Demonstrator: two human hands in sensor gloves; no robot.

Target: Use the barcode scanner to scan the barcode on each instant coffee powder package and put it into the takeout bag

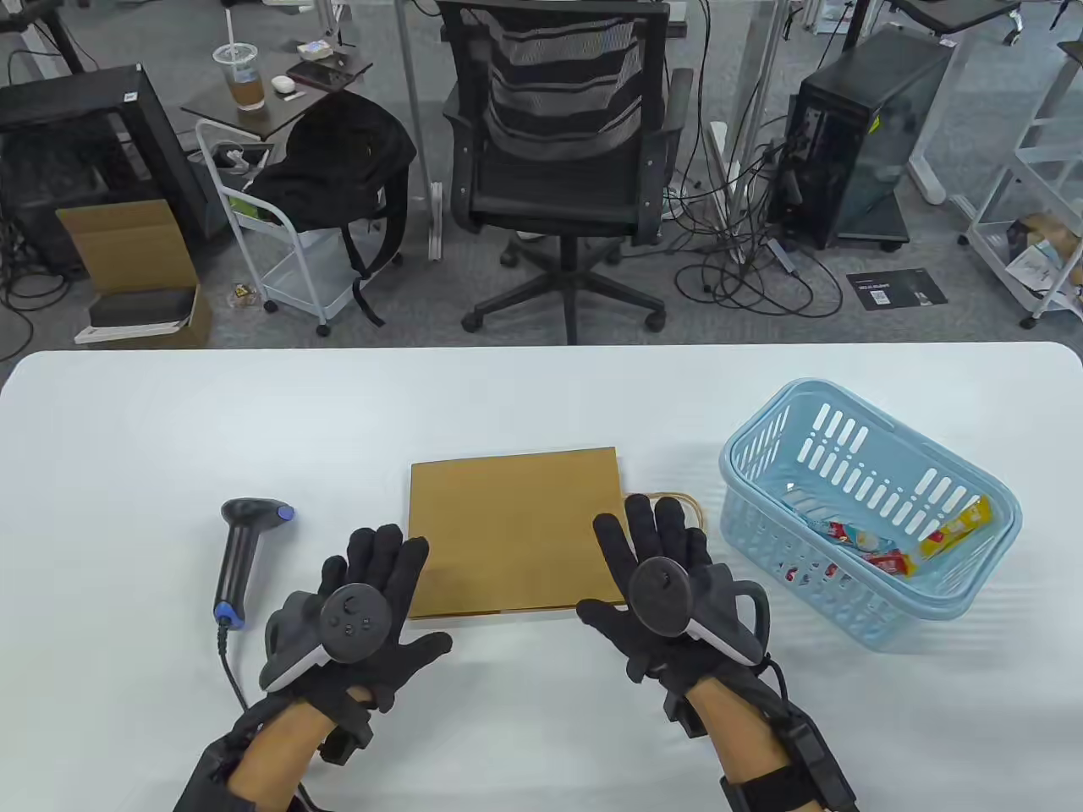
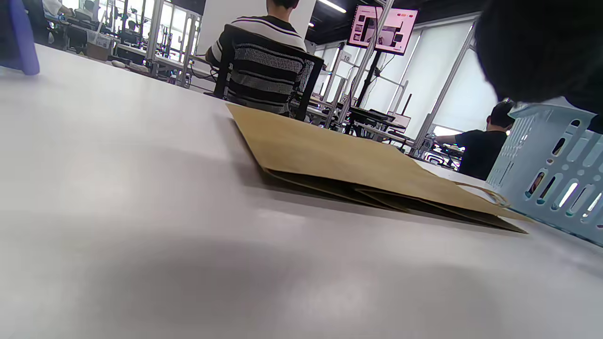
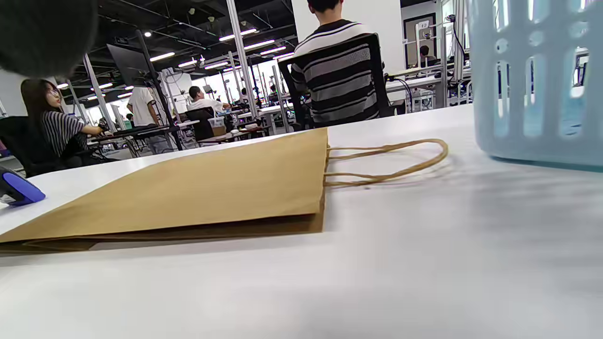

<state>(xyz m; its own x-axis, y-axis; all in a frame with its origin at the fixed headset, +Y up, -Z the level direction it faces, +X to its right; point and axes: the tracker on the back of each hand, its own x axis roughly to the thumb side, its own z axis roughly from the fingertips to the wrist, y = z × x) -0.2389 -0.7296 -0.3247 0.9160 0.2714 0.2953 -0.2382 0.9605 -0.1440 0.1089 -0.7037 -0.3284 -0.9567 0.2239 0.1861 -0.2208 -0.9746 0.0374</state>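
Note:
A flat brown paper takeout bag (image 1: 514, 529) (image 2: 330, 157) (image 3: 212, 188) lies folded at the table's middle, its twine handles (image 3: 391, 160) pointing right. Several coffee packages (image 1: 880, 541) lie inside the light-blue basket (image 1: 846, 457) on the right. The black barcode scanner (image 1: 241, 558) with a blue tip lies at the left. My left hand (image 1: 376, 567) rests flat by the bag's near-left corner, fingers straight, holding nothing. Beside the bag's near-right corner my right hand (image 1: 656, 529) lies flat and empty, fingertips near the handles.
The scanner's cable (image 1: 233, 668) runs toward the table's front edge beside my left wrist. The basket wall (image 3: 532, 84) stands close to the right of my right hand. An office chair (image 1: 558, 144) stands beyond the table's far edge.

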